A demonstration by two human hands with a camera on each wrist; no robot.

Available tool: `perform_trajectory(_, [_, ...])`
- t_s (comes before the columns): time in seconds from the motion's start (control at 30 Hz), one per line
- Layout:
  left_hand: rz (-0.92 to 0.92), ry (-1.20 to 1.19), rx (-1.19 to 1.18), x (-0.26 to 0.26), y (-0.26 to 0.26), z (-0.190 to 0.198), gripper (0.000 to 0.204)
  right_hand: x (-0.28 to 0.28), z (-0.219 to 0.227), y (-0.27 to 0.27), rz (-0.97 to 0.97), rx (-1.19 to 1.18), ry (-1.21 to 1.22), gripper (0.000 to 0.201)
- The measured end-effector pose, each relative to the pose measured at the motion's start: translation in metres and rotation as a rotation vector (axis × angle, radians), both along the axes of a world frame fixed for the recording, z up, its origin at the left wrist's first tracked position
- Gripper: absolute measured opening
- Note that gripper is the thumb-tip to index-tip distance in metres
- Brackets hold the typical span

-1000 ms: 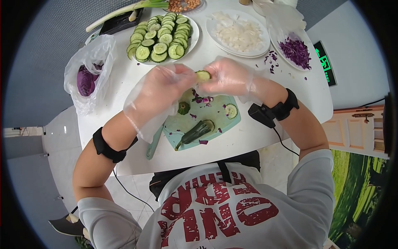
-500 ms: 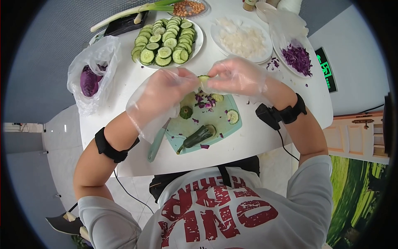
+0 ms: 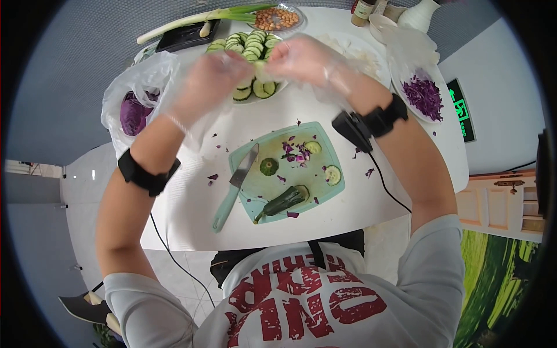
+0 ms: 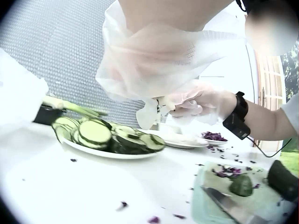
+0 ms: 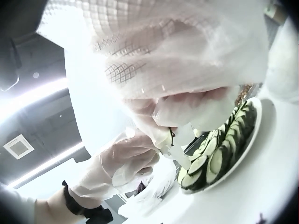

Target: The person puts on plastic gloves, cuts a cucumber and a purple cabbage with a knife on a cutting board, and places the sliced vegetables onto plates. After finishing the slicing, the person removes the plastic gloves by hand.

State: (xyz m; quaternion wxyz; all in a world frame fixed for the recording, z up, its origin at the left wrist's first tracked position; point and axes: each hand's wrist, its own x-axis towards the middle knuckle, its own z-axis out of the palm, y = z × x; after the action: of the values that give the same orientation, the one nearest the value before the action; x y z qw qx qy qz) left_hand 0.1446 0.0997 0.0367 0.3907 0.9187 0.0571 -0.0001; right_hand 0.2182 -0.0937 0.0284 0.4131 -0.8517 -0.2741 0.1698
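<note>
Both hands wear clear plastic gloves and are raised over the near part of the white plate (image 4: 100,151) of cucumber slices (image 4: 96,132). Between their fingertips is one cucumber slice (image 3: 259,70), pinched by the left hand (image 3: 212,81) on one side and the right hand (image 3: 307,61) on the other. Glove film partly hides it. Nearer the body, a green cutting board (image 3: 261,191) carries a cucumber end piece (image 3: 268,167), a longer cucumber stub (image 3: 282,201), two loose slices and purple cabbage scraps. A green-handled knife (image 3: 235,181) lies across its left edge.
A bag with purple cabbage (image 3: 134,116) stands at the left. Shredded cabbage (image 3: 422,95) and a plate of pale white pieces (image 3: 371,55) are at the right. Behind are a scallion (image 3: 200,20), a black tray (image 3: 183,39) and a dish of peanuts (image 3: 278,18).
Both hands have moved away from the body, from above the cutting board to over the cucumber plate, still holding the slice. The knife and the board's far edge are now uncovered.
</note>
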Motion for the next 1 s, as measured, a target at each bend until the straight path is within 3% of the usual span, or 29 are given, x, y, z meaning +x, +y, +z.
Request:
perform_trajectory(0.03, [0.001,0.000,0.002,0.011,0.006,-0.001,0.029,0.012,-0.001,0.008,0.001,0.002,0.000,0.020])
perform_trajectory(0.1, [-0.045,-0.174,0.074,0.036,0.023,-0.008,0.030,0.037,-0.002,0.023,0.090,-0.133,-0.422,0.027])
perform_trajectory(0.17, [-0.094,-0.140,0.079,0.067,0.050,-0.014,0.027,0.056,-0.007,0.039,0.059,-0.195,-0.490,0.030])
perform_trajectory(0.23, [-0.734,-0.749,0.795,0.093,0.075,-0.022,0.029,0.066,-0.012,0.053,0.024,-0.258,-0.557,0.034])
perform_trajectory(0.33, [-0.699,-0.553,0.795,0.115,0.087,-0.031,0.038,0.074,-0.018,0.065,-0.068,-0.359,-0.463,0.037])
perform_trajectory(0.47, [-0.763,-0.628,0.761,0.135,0.103,-0.046,0.040,0.080,-0.023,0.073,-0.036,-0.404,-0.474,0.040])
perform_trajectory(0.53, [-0.794,-0.593,0.570,0.134,0.100,-0.045,0.018,0.080,-0.022,0.074,-0.025,-0.458,-0.485,0.041])
perform_trajectory(0.63, [-0.847,-0.458,0.685,0.134,0.097,-0.039,0.019,0.079,-0.023,0.072,-0.034,-0.483,-0.462,0.041])
perform_trajectory(0.77, [-0.738,-0.401,0.813,0.130,0.091,-0.049,0.022,0.074,-0.024,0.063,-0.088,-0.422,-0.529,0.040])
perform_trajectory(0.83, [-0.377,-0.143,0.911,0.108,0.062,-0.030,0.020,0.061,-0.018,0.052,-0.108,-0.398,-0.584,0.039])
perform_trajectory(0.87, [-0.382,-0.134,0.904,0.104,0.053,-0.028,0.020,0.051,-0.011,0.044,-0.091,-0.343,-0.536,0.037])
perform_trajectory(0.93, [-0.058,-0.116,0.905,0.099,0.041,-0.022,0.017,0.040,-0.005,0.031,-0.074,-0.291,-0.488,0.036])
perform_trajectory(0.97, [-0.062,-0.112,0.901,0.094,0.039,-0.018,0.017,0.037,-0.005,0.025,-0.048,-0.290,-0.493,0.033])
perform_trajectory(1.0, [-0.160,-0.188,1.056,0.086,0.036,-0.014,0.017,0.031,-0.003,0.018,-0.022,-0.288,-0.496,0.030])
